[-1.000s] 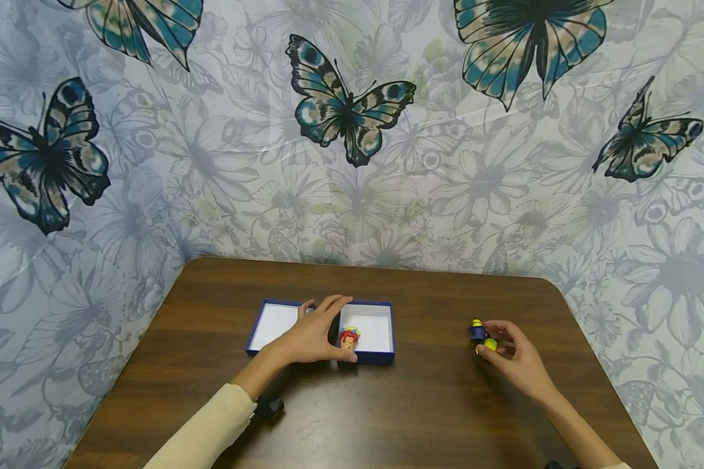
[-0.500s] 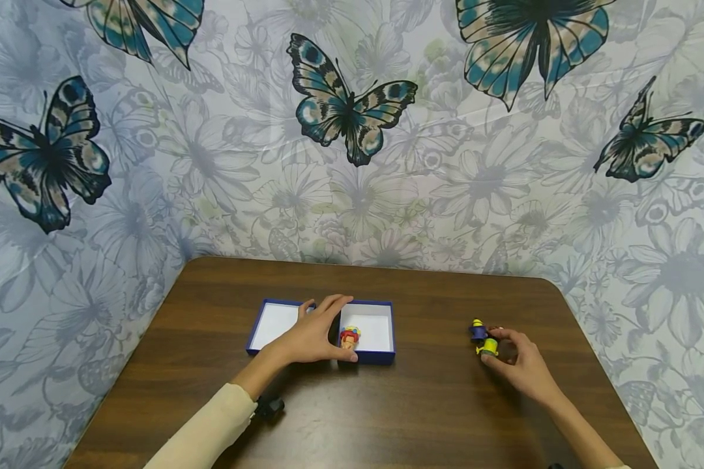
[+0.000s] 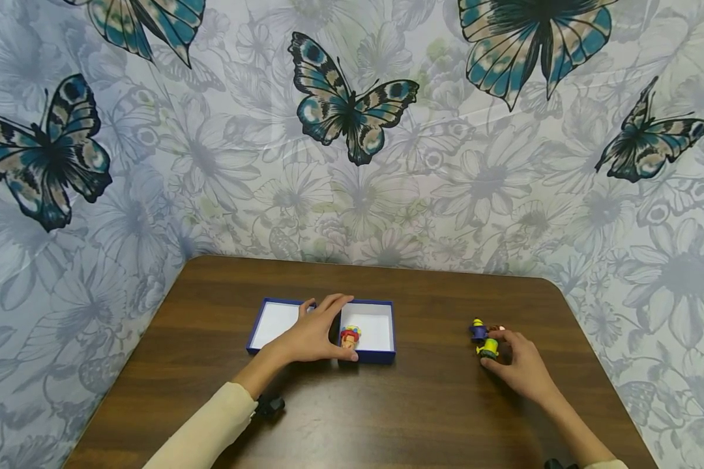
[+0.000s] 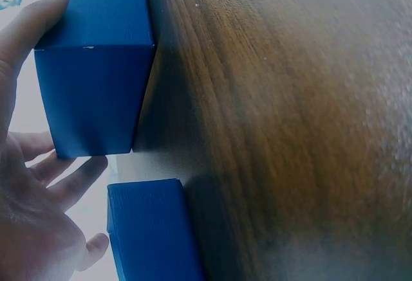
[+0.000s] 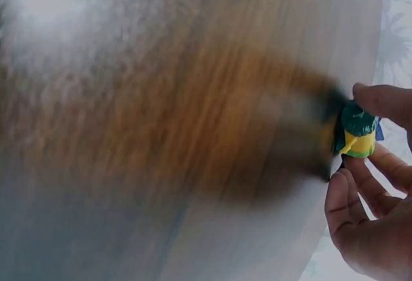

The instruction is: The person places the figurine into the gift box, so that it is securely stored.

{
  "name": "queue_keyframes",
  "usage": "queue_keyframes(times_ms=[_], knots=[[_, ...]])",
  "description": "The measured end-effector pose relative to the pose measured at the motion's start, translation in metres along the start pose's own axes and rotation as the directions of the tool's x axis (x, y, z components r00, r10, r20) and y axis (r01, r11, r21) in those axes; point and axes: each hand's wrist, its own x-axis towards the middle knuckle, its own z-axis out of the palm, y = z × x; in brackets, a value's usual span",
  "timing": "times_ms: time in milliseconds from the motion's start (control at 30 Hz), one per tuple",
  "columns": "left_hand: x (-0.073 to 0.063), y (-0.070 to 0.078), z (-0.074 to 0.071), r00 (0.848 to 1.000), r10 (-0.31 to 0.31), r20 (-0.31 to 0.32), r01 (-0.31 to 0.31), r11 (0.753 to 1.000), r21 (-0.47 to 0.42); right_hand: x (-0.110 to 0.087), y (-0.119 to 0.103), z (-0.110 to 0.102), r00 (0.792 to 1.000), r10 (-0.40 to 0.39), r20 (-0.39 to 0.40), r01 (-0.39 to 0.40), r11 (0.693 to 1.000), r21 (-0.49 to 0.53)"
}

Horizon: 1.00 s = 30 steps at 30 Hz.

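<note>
My left hand [image 3: 308, 335] spans the right-hand part of a blue box with a white inside [image 3: 377, 326], thumb on its near wall and fingers toward its far edge. In the left wrist view the thumb presses the blue box wall [image 4: 96, 101]. A small toy figure with a red top [image 3: 349, 337] lies inside, beside that thumb. At the right, my right hand [image 3: 522, 365] pinches a yellow-and-green toy figure [image 3: 488, 349] between thumb and fingers, low at the table. A purple-and-yellow toy figure [image 3: 478, 331] is just behind it. A brownish item [image 3: 495, 328] is partly hidden by the fingers.
Left of the held box part lies another shallow blue-edged white tray [image 3: 276, 322], partly covered by my left hand. Both stand on a brown wooden table [image 3: 410, 417]. A butterfly-patterned cloth [image 3: 422, 215] hangs behind the table's far edge.
My right hand has shifted slightly to the right and its fingers have spread a little, so more of the yellow-and-green figure shows. The left hand and box stay as they were.
</note>
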Motion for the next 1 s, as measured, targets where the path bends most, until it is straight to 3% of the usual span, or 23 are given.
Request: queue_keyframes(times_ms=[267, 433, 767, 1000], knots=[[0.001, -0.001, 0.0, 1.0, 0.002, -0.002, -0.002, 1.0, 0.007, 0.0, -0.004, -0.001, 1.0, -0.006, 0.002, 0.006, 0.998, -0.065], [0.001, -0.001, 0.001, 1.0, -0.004, -0.003, 0.004, 1.0, 0.006, 0.0, -0.003, -0.001, 1.0, 0.001, 0.002, -0.001, 0.999, -0.049], [0.0, -0.001, 0.002, 1.0, -0.004, -0.004, 0.004, 1.0, 0.005, 0.0, -0.007, -0.003, 0.995, 0.089, -0.038, -0.088, 0.996, 0.026], [0.001, -0.001, 0.002, 1.0, 0.001, -0.009, -0.001, 1.0, 0.005, 0.003, -0.013, -0.008, 0.993, 0.067, -0.097, -0.063, 0.997, 0.044]])
